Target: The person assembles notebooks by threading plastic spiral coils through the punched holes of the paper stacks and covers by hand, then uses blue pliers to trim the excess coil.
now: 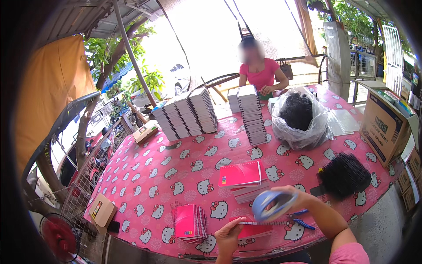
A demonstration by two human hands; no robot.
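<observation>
My left hand (228, 236) is closed at the near edge of the table, thumb and fingers pinching the left end of the coiled spine of a pink spiral notebook (255, 231). Above that notebook, my right hand (295, 198) grips a blue ring-shaped roll (263, 210), blurred, that looks like a tape roll. Blue-handled pliers (304, 223) lie just right of the notebook. Beyond the roll sits a stack of pink-covered notebooks (239, 175). Another fanned pile of pink notebooks (184, 222) rests left of my left hand.
Black plastic coils (345, 176) lie at the right, with more in a clear bag (303, 140) behind. Tall notebook stacks (187, 115) stand at the back. A cardboard box (382, 125) is far right. Across the table, a person in pink (260, 79) works. A fan (59, 237) is lower left.
</observation>
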